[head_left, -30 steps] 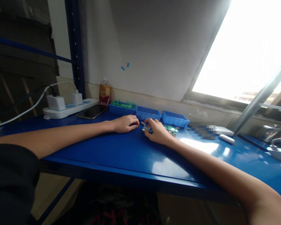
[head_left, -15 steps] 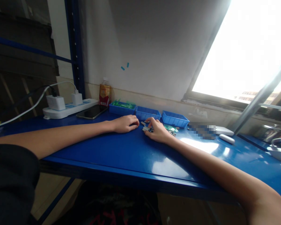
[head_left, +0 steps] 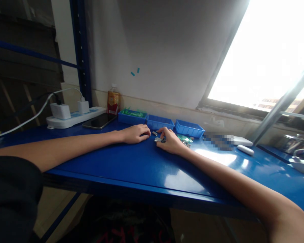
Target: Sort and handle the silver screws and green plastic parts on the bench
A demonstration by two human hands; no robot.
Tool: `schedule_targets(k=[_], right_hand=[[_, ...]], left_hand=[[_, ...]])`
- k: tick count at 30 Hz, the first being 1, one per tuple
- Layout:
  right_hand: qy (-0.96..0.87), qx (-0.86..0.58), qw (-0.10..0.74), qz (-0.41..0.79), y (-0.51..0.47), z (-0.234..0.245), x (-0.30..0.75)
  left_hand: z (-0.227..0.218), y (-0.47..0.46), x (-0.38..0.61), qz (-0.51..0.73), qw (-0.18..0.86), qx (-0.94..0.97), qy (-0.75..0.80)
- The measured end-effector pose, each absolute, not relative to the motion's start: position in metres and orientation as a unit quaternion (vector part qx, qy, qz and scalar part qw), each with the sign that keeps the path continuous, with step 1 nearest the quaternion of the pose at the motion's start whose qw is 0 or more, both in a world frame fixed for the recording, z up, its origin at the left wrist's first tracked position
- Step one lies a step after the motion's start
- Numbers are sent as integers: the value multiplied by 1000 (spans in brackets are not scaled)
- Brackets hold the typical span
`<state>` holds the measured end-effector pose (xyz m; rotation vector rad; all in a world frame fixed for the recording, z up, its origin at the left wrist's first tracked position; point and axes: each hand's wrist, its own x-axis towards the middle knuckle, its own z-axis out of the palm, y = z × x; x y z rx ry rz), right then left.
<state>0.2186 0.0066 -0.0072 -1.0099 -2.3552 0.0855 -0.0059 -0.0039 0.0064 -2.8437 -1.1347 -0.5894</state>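
My left hand (head_left: 137,134) rests on the blue tabletop (head_left: 131,162), palm down. Its fingers curve loosely, the thumb stands apart from them, and nothing shows in its grasp. To the right, my right hand (head_left: 169,139) is bent over a small silver metal piece (head_left: 158,139), with thumb and fingers closed around it; its exact kind is too small to make out. Between the two hands lies another small metal piece (head_left: 154,133). Partly hidden behind my right hand is a pile of small metal parts (head_left: 186,143) beside a green-and-clear plastic bag (head_left: 184,138).
Along the wall stand a blue bin with green packets (head_left: 131,118), a middle blue bin (head_left: 159,122) and a right blue bin (head_left: 190,129). Left are a phone (head_left: 100,120), a power strip (head_left: 76,116) and a bottle (head_left: 114,100). White devices (head_left: 243,141) lie right.
My right hand's fingers and the silver piece at their tips have shifted very slightly. My left hand has stayed still.
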Motion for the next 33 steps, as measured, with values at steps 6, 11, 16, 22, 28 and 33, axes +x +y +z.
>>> schedule_targets(k=[6, 11, 16, 22, 28, 33], right_hand=[[-883, -373, 282, 43, 7, -7, 219], [-887, -363, 285, 32, 6, -8, 219], [-887, -370, 276, 17, 6, -8, 219], [-892, -335, 301, 50, 6, -9, 219], [-890, -315, 322, 75, 5, -10, 218], [-889, -301, 333, 89, 8, -12, 219]], left_hand=[[8, -5, -5, -186, 10, -912, -366], [6, -3, -6, -184, 12, -913, -363], [5, -2, -7, -183, 14, -913, -365], [7, -3, -6, -182, 16, -913, -365], [3, -2, -7, -205, 13, -912, -355], [4, -6, -7, -239, 14, -919, -313]])
